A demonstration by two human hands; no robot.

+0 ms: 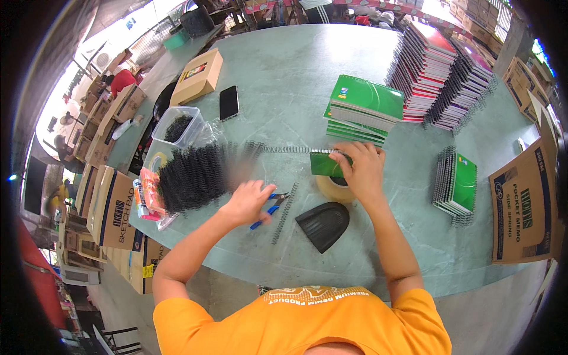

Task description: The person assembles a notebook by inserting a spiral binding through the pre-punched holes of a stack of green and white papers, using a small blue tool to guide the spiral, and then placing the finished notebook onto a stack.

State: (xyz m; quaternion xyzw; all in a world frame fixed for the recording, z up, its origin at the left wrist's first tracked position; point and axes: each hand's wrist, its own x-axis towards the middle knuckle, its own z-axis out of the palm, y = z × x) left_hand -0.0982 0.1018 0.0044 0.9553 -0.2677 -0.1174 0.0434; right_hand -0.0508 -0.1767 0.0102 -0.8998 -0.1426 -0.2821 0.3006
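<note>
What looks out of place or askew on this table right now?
Little stands out. One loose spiral coil lies slanted beside the blue-handled pliers under the left hand. A long coil sticks out sideways from the small green notebook under the right hand.
</note>
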